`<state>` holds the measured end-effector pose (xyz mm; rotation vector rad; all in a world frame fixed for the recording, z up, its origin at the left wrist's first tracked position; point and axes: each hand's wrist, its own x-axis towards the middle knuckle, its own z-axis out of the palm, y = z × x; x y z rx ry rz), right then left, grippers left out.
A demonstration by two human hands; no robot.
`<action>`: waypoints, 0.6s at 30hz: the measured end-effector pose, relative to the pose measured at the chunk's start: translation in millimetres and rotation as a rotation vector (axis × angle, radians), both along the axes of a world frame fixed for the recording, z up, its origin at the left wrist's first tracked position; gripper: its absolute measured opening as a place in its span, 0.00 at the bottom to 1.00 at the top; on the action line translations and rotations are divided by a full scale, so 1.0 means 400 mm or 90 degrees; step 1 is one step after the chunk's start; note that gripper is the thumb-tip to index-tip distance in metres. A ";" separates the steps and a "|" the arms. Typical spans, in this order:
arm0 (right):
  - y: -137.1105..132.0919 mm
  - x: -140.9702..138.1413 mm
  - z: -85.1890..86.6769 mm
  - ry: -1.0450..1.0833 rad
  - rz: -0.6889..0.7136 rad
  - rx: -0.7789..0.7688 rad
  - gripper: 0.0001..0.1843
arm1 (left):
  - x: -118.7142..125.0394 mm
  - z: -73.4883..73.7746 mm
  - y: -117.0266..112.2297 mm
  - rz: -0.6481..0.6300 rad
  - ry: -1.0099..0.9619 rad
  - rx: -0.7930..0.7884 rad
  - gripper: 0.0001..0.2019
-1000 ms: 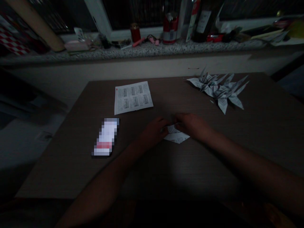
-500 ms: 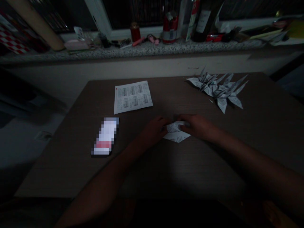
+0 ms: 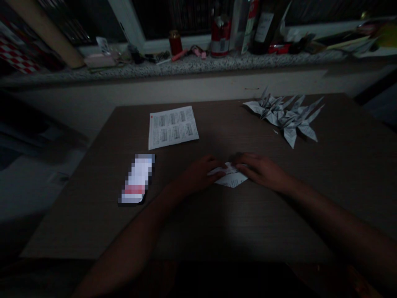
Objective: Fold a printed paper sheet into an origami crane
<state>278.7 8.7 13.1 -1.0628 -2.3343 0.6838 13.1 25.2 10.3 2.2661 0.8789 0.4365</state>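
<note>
A small folded sheet of printed paper (image 3: 232,179) lies on the table, its pointed lower edge toward me. My left hand (image 3: 206,171) is closed on its left side, with the thumb along the near face. On the right side, my right hand (image 3: 256,167) grips it with bent fingers, the thumb resting across the paper. The far edge of the paper is partly hidden under the fingers of both hands.
A flat printed sheet (image 3: 173,127) lies at the back left. A phone with a blurred screen (image 3: 136,178) is nearer on the left. Several folded paper cranes (image 3: 285,116) are bunched at the back right. Bottles, cans and clutter fill the stone windowsill (image 3: 192,65).
Both hands have shifted slightly toward me on the folded paper. My left thumb now reaches farther over it, and less of its upper part shows.
</note>
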 end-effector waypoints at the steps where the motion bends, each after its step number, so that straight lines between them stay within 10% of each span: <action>1: 0.000 0.001 -0.002 0.007 0.001 0.000 0.14 | 0.001 -0.004 0.001 0.003 0.003 0.004 0.13; 18: -0.052 -0.022 0.024 0.030 -0.099 0.015 0.11 | 0.038 0.023 -0.018 0.190 -0.120 -0.172 0.14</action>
